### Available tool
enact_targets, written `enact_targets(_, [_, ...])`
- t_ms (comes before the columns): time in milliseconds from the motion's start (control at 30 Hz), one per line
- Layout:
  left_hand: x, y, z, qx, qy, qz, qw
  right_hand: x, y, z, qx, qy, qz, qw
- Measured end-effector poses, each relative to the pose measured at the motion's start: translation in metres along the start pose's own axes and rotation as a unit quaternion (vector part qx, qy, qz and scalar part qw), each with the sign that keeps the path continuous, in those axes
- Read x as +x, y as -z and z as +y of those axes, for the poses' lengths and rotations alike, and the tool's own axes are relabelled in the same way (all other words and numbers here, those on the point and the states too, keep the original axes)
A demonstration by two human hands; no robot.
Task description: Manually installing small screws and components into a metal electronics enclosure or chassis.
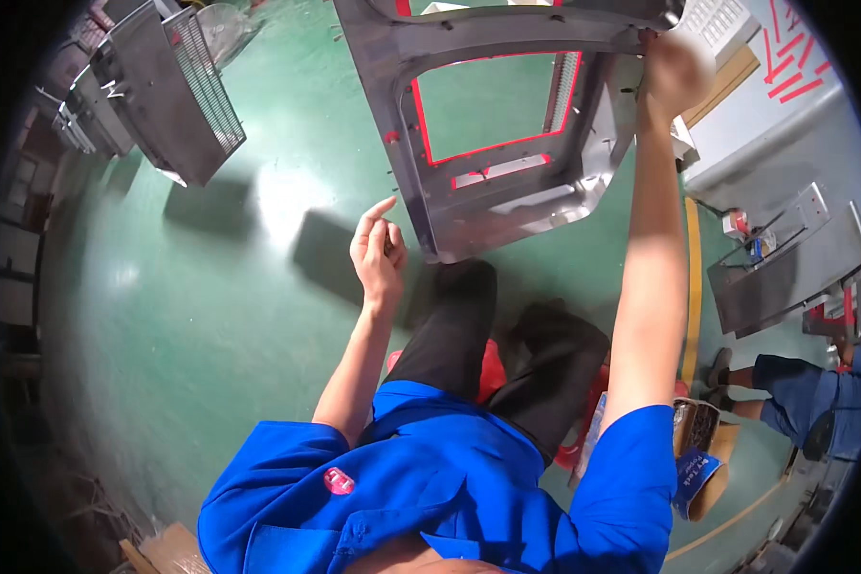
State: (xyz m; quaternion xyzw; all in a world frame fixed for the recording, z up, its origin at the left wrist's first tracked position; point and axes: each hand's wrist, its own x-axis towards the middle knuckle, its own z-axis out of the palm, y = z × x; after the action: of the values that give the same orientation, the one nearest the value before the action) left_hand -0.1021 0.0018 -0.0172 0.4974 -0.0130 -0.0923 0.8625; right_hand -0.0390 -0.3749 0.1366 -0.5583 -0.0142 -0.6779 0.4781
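Observation:
A large grey metal frame panel (507, 206) hangs or stands in front of my knees. Red strips line its window-like openings, and small dark studs stick out along its edges. Beside the panel's left edge is my left hand (380, 256), its index finger stretched toward the edge and its other fingers curled in. Something small and dark shows between the curled fingers, too little to name. My right hand (677, 78) is raised at the panel's upper right corner. It is smeared by motion, so its fingers and any grip are hidden.
Perforated metal housings (177, 105) stand on the green floor at the far left. To the right are a grey-white surface with red strips (789, 81), a bench with metal plates (775, 273), an open cardboard box (713, 469) and another person (818, 397). I sit on a red stool (491, 373).

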Motion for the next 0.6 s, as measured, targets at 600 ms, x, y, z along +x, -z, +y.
enact_targets(600, [-0.029, -0.06, -0.179, 0.462, -0.062, -0.203, 0.861, -0.002, 0.014, -0.023, -0.13, 0.066, -0.073, 0.987])
